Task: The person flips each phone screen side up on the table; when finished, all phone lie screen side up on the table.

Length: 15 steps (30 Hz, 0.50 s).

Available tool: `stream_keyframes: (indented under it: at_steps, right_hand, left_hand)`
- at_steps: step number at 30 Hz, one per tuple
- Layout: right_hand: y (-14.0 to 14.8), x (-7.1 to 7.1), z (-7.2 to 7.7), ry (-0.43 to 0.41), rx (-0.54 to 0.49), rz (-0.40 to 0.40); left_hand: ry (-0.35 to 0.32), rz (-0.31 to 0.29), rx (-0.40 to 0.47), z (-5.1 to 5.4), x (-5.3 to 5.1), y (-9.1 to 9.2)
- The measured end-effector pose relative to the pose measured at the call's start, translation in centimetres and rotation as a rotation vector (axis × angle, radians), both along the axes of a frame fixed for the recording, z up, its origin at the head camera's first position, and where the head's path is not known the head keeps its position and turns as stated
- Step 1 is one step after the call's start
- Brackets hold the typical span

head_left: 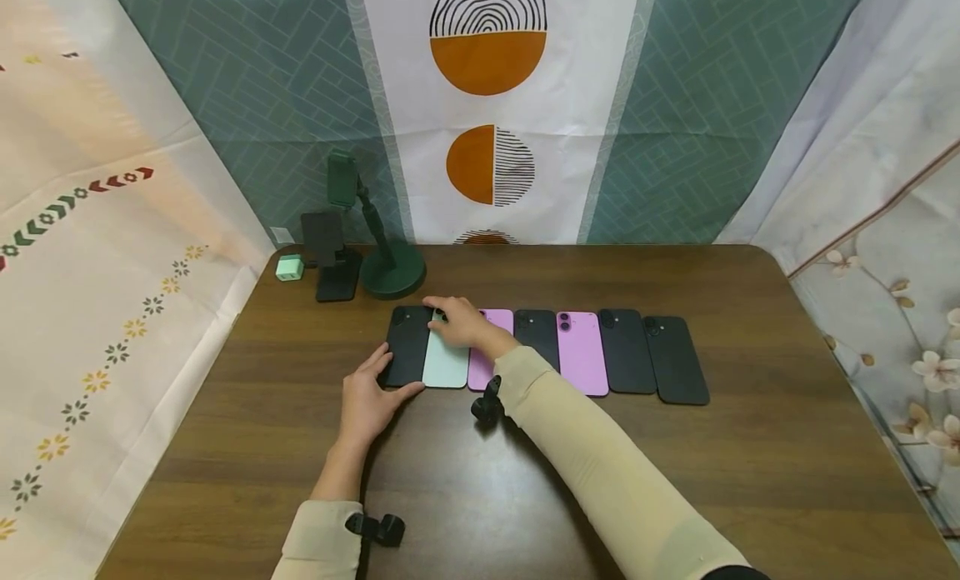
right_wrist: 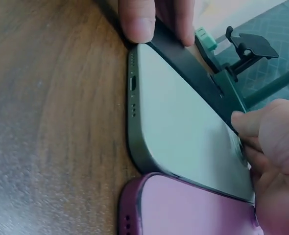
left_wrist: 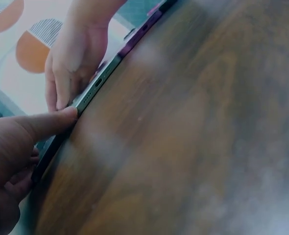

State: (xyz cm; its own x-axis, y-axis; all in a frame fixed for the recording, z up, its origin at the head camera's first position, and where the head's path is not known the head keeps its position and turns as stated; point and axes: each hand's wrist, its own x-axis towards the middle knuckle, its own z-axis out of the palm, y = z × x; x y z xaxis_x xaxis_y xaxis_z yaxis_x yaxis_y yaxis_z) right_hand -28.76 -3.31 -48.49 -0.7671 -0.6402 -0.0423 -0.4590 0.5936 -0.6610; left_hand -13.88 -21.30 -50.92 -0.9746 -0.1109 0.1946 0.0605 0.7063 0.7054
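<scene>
Several phones lie side by side, backs up. My left hand (head_left: pixel 365 401) spreads around the leftmost black phone (head_left: pixel 407 347), fingers at its left edge; the thumb touches the bottom edge where it meets the mint green phone (head_left: pixel 446 365). In the right wrist view that thumb presses the near corner of the mint phone (right_wrist: pixel 183 117). My right hand (head_left: pixel 467 326) reaches over the mint phone's top end, its fingertips at the seam with the black phone and partly covering the cameras. Right of these lie a pink phone (head_left: pixel 480 375), a black (head_left: pixel 537 338), another pink (head_left: pixel 582 355) and two more dark phones (head_left: pixel 627 355).
At the wooden table's (head_left: pixel 262 447) back left stand a round-based green stand (head_left: pixel 393 272), a black stand (head_left: pixel 337 280) and a small mint cube (head_left: pixel 289 267). Patterned cloths hang behind and at both sides. Each wrist wears a small black device.
</scene>
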Motion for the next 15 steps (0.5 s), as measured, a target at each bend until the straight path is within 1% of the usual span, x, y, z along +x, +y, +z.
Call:
stream_keyframes:
  at_steps: [2, 5, 8, 12, 15]
  right_hand:
    - [0.03, -0.12, 0.02, -0.013, -0.027, -0.011]
    - [0.06, -0.27, 0.01, -0.02, -0.084, -0.027]
    - [-0.03, -0.31, -0.04, -0.012, -0.149, -0.026]
    - [-0.26, -0.36, -0.02, -0.016, -0.192, -0.002]
    - [-0.49, -0.39, 0.19, -0.025, -0.202, 0.005]
  left_hand:
    - [0.025, 0.001, -0.007, -0.01, -0.01, -0.12]
    - [0.081, 0.0, -0.01, -0.01, 0.03, -0.29]
    - [0.137, -0.015, -0.003, -0.01, 0.09, -0.44]
    - [0.168, -0.066, 0.008, 0.02, 0.33, -0.6]
    - [0.168, -0.121, -0.001, 0.06, 0.5, -0.68]
